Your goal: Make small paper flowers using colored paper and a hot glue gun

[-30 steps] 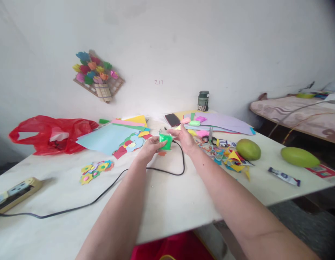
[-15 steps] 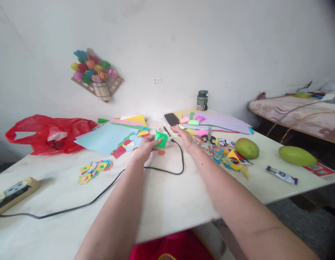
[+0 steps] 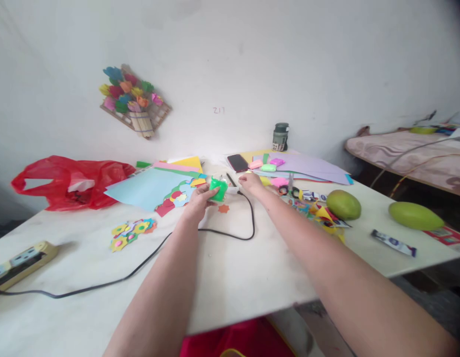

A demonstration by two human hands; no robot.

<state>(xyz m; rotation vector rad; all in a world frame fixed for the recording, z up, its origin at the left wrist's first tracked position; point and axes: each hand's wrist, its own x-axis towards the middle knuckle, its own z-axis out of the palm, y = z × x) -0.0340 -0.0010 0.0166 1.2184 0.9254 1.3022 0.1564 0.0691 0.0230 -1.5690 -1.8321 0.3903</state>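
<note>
Left hand [image 3: 198, 202] grips a green packet [image 3: 218, 191] between thumb and fingers, over the white table [image 3: 230, 282]. Right hand [image 3: 252, 183] is apart from the packet, to its right, fingers curled — cannot tell whether they pinch anything. An orange paper flower [image 3: 223, 208] lies on the near side of the packet; a black cable [image 3: 253, 223] bends nearby — phone [image 3: 237, 162] lies beyond the right hand.

With both arms [image 3: 176, 267] outstretched, left hand [image 3: 199, 201] pinches, right hand [image 3: 251, 183] curls.
</note>
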